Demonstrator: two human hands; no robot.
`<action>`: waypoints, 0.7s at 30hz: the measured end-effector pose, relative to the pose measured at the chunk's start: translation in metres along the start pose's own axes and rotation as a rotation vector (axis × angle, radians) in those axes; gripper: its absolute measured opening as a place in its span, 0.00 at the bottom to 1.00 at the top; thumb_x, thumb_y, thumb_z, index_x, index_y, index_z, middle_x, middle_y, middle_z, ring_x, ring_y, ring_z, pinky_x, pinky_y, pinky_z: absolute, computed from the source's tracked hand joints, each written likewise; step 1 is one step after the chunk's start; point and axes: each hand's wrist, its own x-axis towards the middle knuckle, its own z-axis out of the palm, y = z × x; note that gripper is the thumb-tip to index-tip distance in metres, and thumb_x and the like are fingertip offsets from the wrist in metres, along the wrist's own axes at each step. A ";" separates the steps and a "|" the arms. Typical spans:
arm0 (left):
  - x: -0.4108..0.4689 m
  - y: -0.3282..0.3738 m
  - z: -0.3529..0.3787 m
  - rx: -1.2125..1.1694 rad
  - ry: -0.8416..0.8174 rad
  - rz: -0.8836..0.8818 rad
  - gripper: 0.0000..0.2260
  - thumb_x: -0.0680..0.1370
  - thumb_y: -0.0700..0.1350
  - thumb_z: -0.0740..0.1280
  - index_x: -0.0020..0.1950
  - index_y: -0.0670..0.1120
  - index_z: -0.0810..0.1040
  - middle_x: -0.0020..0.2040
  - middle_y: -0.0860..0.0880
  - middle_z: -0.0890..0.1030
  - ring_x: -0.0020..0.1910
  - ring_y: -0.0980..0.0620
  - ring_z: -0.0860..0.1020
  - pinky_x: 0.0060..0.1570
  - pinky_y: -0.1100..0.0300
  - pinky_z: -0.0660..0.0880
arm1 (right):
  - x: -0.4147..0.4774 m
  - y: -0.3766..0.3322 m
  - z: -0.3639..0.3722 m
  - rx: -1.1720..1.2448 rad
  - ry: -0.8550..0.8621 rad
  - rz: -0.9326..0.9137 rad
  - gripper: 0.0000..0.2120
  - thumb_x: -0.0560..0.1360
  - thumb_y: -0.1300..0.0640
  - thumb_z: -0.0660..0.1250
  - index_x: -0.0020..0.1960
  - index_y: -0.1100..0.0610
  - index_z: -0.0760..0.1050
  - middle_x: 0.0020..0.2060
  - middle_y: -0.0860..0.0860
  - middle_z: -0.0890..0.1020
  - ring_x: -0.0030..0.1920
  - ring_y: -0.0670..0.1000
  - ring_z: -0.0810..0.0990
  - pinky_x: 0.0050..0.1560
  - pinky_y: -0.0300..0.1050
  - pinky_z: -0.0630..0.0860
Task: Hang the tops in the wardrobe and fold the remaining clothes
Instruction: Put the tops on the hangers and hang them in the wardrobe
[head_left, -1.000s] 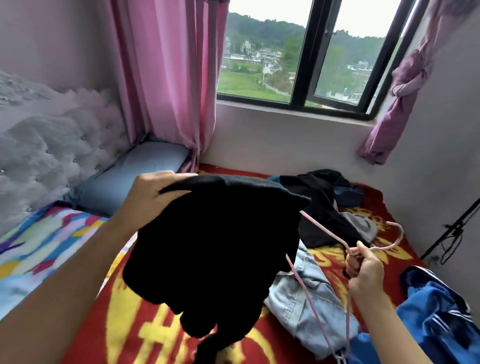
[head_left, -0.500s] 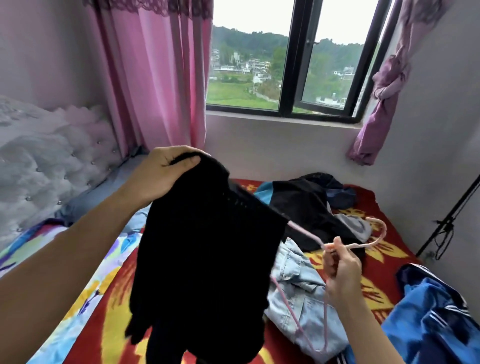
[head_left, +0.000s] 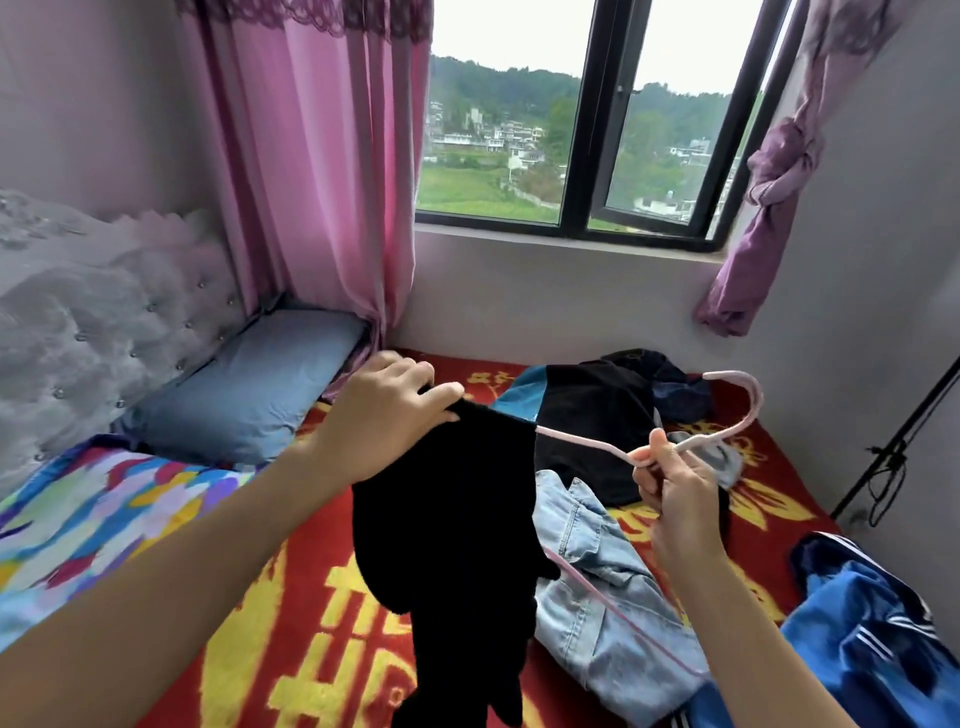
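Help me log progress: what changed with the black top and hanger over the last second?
The black top, bunched wide before, now hangs long and narrow, baring more of the pink hanger. The left hand still grips the top, the right hand the hanger's neck; the jeans stayed put.

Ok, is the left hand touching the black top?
Touching. The head view shows the left hand pinching the black top at its upper edge, draped over the pink hanger the right hand holds.
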 end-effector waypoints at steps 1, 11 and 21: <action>0.001 0.002 -0.002 -0.110 -0.023 0.041 0.22 0.81 0.55 0.52 0.46 0.46 0.81 0.32 0.48 0.76 0.29 0.47 0.77 0.36 0.58 0.72 | 0.001 -0.005 -0.001 -0.025 0.012 -0.017 0.21 0.79 0.61 0.59 0.28 0.61 0.73 0.17 0.47 0.68 0.20 0.41 0.66 0.23 0.28 0.63; 0.017 0.037 -0.002 -0.476 -0.106 -0.001 0.20 0.79 0.56 0.57 0.45 0.44 0.82 0.35 0.52 0.81 0.30 0.52 0.80 0.26 0.62 0.74 | -0.018 -0.035 0.019 -0.425 0.057 -0.249 0.20 0.80 0.54 0.59 0.30 0.53 0.74 0.25 0.48 0.73 0.31 0.48 0.72 0.46 0.52 0.72; 0.015 0.049 -0.003 -0.520 -0.241 -0.162 0.20 0.74 0.57 0.58 0.50 0.46 0.83 0.40 0.51 0.83 0.38 0.48 0.82 0.35 0.52 0.78 | -0.039 -0.020 0.065 -0.671 -0.324 -0.175 0.17 0.79 0.44 0.55 0.43 0.54 0.74 0.33 0.44 0.75 0.40 0.46 0.75 0.53 0.49 0.72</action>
